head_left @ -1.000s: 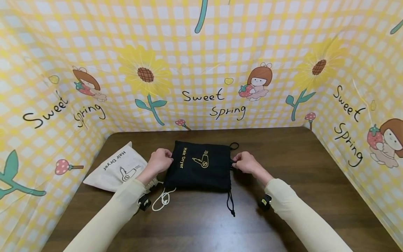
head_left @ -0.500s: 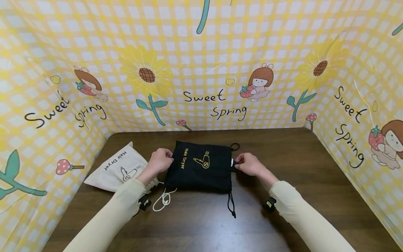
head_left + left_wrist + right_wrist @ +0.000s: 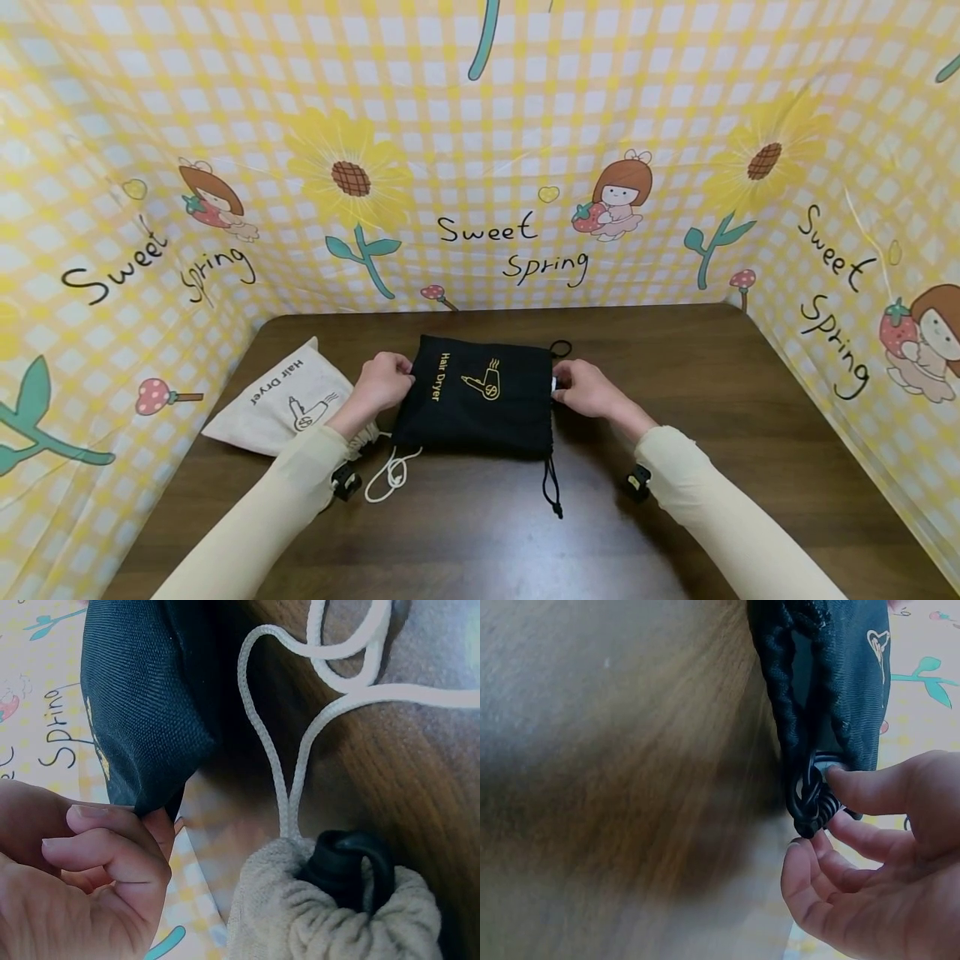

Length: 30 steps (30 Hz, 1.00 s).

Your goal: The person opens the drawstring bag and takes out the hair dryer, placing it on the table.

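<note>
A black drawstring bag (image 3: 517, 417) printed with a yellow hair dryer picture lies flat mid-table, its mouth toward the right. My left hand (image 3: 381, 385) pinches the cloth at its closed left end, thumb against curled fingers in the left wrist view. At the mouth, my right hand (image 3: 588, 387) holds a looped black cord (image 3: 810, 799) between thumb and fingers. The thumb also lies on a small pale piece (image 3: 554, 384) that shows just inside the opening. Whatever else is inside the bag is hidden.
A cream drawstring bag (image 3: 270, 400) with the same print lies at left, partly under my left forearm. Something black (image 3: 337, 866) pokes from its gathered mouth. Its white cord (image 3: 393, 475) loops on the brown table (image 3: 480, 533). A yellow checked cloth (image 3: 480, 150) walls the back and sides.
My right hand drew slightly rightward, baring a white piece at the black bag's mouth, then moved back in against the opening. The left hand has kept its hold on the bag's left end.
</note>
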Motion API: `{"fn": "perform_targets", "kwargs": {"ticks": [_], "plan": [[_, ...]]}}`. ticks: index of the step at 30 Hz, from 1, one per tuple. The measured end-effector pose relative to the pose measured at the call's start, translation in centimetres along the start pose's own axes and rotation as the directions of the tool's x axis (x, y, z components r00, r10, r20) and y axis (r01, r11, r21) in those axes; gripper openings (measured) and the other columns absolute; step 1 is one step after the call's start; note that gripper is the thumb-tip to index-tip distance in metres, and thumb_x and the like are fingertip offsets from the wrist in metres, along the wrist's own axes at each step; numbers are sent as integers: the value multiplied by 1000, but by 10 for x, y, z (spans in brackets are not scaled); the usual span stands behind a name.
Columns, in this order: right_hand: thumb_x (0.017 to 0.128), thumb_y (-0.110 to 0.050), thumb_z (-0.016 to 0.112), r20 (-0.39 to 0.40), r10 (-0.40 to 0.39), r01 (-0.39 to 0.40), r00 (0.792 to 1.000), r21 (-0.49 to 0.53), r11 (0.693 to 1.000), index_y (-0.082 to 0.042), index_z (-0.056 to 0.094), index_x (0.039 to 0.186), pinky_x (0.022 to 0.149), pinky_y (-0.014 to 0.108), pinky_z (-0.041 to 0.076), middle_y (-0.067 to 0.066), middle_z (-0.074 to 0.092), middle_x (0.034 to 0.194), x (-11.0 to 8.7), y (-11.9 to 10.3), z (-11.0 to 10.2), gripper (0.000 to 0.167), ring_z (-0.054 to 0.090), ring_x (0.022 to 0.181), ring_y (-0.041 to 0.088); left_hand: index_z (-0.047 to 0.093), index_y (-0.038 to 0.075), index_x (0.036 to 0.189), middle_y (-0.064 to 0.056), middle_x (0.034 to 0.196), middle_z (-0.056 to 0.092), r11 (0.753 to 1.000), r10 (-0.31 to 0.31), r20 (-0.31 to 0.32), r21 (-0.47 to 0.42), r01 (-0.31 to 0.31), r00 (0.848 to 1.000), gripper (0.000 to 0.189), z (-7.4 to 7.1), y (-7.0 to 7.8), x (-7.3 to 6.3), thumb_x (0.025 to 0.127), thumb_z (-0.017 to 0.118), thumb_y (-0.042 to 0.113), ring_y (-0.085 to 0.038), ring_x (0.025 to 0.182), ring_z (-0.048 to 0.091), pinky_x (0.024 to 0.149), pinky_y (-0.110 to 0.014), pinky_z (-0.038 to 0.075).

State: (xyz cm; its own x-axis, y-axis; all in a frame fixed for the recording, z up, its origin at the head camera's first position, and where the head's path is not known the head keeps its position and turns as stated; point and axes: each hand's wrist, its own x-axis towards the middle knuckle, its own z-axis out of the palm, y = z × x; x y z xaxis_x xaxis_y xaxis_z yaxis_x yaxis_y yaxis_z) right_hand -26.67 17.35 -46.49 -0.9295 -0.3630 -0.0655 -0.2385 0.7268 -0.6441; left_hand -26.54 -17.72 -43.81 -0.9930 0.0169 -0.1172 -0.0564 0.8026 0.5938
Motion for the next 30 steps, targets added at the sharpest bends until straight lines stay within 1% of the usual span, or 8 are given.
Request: {"fn": "perform_targets", "kwargs": {"ticks": [5,10,13,18,25,27,30], "plan": [[93,-3,72,3,12,-12,1000,4,1000,11,66,118,86,46,52,15,66,99,1,-2,0,30,60,90,27,74,-1,106,-13,101,72,1000,2,-8,0,-2,1000,14,-2,0,-1,99,68,9,-35,102,64,90,-47,52],[94,-5,72,17,12,-12,1000,27,1000,10,66,117,82,42,52,14,66,98,-2,1,-3,28,59,86,25,74,-3,106,-14,100,72,1000,15,-17,2,-15,1000,14,-3,-1,0,98,68,7,-35,99,64,89,-47,52],[94,-5,73,16,20,-20,1000,31,999,9,67,116,83,43,52,13,67,98,-5,5,-4,26,60,87,25,74,-4,107,-15,101,73,1000,22,-16,0,-22,1000,15,-4,-1,0,98,67,7,-34,98,65,88,-47,53],[94,-3,72,19,26,-26,999,40,999,7,67,114,84,43,52,12,68,98,-9,8,-5,23,60,87,24,73,-3,108,-15,103,71,1000,2,-3,-9,-2,1000,16,-5,-1,0,99,67,8,-35,100,63,87,-46,52],[94,1,71,42,-39,38,998,19,999,8,68,115,84,43,52,11,69,98,-8,5,-7,22,60,86,23,72,-3,110,-16,105,71,1000,-17,2,-22,17,1000,17,-4,0,-1,100,65,8,-35,101,62,88,-46,52],[95,1,70,62,-53,53,997,5,999,8,69,116,81,41,52,10,69,96,-7,5,-8,22,59,84,22,72,-3,111,-16,106,71,1000,-20,4,-23,20,1000,17,-4,1,0,100,65,8,-35,101,62,88,-46,52],[98,-2,69,99,-70,70,993,1,998,9,68,120,76,37,51,9,68,94,-6,5,-10,25,58,79,19,72,-3,111,-15,106,70,999,-24,6,-25,24,1000,17,-4,2,0,100,65,8,-34,101,62,87,-46,52]]}}
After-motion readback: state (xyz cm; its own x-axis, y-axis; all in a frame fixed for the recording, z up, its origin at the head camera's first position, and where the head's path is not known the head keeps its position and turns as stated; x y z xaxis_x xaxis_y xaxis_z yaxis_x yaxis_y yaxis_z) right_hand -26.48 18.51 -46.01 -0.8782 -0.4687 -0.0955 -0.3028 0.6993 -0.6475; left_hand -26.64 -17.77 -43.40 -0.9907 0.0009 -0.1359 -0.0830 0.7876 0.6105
